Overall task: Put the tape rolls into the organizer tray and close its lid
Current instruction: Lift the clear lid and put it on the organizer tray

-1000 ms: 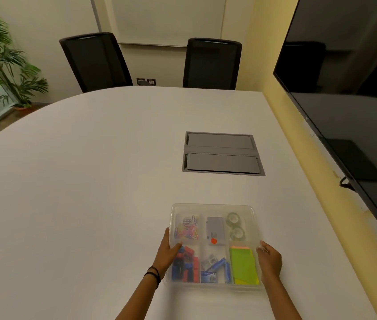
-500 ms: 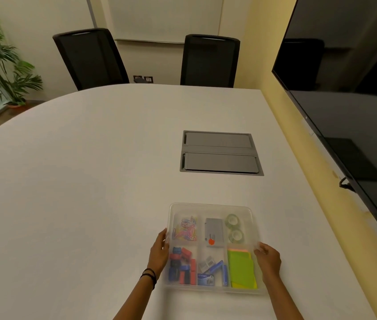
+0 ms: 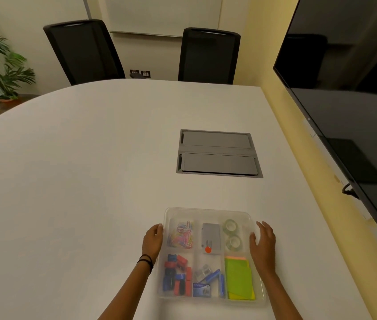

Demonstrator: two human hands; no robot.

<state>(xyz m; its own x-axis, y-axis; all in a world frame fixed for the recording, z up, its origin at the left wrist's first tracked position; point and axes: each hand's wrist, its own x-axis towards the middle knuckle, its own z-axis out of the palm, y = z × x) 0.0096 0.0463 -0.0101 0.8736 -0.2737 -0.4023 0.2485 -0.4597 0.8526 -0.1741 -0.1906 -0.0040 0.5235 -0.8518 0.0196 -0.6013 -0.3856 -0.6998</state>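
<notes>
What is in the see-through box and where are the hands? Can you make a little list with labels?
box: clear organizer tray on the white table, lid on
tape rolls: two, back right compartment
paper clips: colourful, back left
sticky notes: green, front right
left hand: against the left edge
right hand: at the right edge, fingers spread

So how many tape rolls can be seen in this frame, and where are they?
2. Both lie in the top-right compartment of the organizer tray: far tape roll and near tape roll, one behind the other. None shows on the table; others could hide under the tray's contents.
</notes>
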